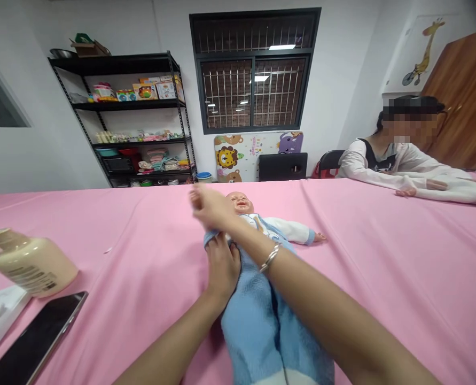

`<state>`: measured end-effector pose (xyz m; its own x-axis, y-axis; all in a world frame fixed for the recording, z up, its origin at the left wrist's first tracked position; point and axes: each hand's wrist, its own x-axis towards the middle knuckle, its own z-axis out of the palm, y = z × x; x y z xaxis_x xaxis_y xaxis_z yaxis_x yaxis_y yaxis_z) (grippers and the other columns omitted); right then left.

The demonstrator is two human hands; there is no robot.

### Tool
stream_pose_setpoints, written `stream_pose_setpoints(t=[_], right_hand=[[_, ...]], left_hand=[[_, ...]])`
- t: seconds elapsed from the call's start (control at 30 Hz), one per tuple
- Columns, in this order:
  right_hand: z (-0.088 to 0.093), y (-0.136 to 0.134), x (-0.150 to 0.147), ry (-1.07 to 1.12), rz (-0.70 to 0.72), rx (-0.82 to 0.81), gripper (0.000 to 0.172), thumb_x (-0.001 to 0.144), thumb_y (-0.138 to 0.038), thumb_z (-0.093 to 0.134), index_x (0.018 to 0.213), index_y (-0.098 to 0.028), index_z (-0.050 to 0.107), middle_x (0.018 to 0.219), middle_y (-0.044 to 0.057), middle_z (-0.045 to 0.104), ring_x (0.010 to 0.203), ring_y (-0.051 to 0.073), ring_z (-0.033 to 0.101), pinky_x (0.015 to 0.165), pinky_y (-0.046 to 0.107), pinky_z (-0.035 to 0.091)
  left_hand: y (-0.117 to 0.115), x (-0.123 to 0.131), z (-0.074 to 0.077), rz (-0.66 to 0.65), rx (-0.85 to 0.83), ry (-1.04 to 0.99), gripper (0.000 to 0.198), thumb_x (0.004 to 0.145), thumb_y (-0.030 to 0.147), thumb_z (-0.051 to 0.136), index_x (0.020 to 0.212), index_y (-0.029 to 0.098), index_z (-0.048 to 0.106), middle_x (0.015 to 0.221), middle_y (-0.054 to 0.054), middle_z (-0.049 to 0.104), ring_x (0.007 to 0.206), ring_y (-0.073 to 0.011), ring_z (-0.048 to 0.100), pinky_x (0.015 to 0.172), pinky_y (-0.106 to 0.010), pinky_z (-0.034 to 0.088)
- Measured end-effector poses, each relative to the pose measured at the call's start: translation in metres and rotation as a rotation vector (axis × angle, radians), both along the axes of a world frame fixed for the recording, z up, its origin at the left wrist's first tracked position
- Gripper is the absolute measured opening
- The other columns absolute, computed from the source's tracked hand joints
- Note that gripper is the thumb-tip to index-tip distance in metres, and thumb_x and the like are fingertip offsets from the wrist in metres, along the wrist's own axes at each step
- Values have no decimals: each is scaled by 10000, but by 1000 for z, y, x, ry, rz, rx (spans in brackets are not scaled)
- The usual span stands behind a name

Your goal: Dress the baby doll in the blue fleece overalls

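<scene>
Left hand [221, 264] clamps the blue-cuffed sleeve [210, 236] of a fuzzy blue doll romper [249, 310], apparently steadying it; blurred right hand [212, 206] just beyond, hold cannot be told.

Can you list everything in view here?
Baby doll: one, blue and white clothes, centre
Tablecloth: one, pink, foreground
Pump bottle: one, cream, left
Smartphone: one, black, lower left
Tray-like object: one, white, left edge
Loaded shelving unit: one, black, back left
Bucket: one, blue, beside shelving
Window: one, black frame, back wall
Animal panel: one, multicoloured, below window
Rectangular object: one, black, before panel
Person: one, white sleeves, right
Chair: one, black, behind person
Possible second doll: one, white, before person
Giraffe poster: one, yellow, right wall
Cupboard: one, brown, far right
Bracelet: one, silver, right wrist
Left grip: one, bare, against baby doll
Right grip: one, bare, blurred, beyond left grip
</scene>
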<state>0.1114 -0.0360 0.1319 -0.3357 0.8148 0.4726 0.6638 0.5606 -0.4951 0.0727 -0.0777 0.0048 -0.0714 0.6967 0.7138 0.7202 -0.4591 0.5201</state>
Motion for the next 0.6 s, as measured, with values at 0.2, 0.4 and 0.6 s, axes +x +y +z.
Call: stream_pose_setpoints(t=[0.2,0.4,0.6], right_hand=[[0,1,78,147,339,-320,316,844,-306,540,1108,-137,577,993,40,588,937,116,543,833,207,428],[-8,-27,77,24,239,-240,501,761,-362,660,1172,-103,539,951,73,591,845,135,556,733,223,425],[-2,-31,80,-153,149,-169,393,613,-341,773,909,-123,635,809,11,576,774,113,505,644,187,333]], left_hand=[[-11,0,19,21,218,51,553,824,159,413,1330,41,224,1365,-222,189,1326,-305,104,1074,-535,228],[-2,-13,22,36,257,79,616,781,198,500,1331,65,257,1355,-212,257,1307,-315,171,1069,-560,197],[1,-23,28,-82,173,139,338,815,257,528,1127,126,512,1163,-147,475,1215,-306,319,1027,-526,284]])
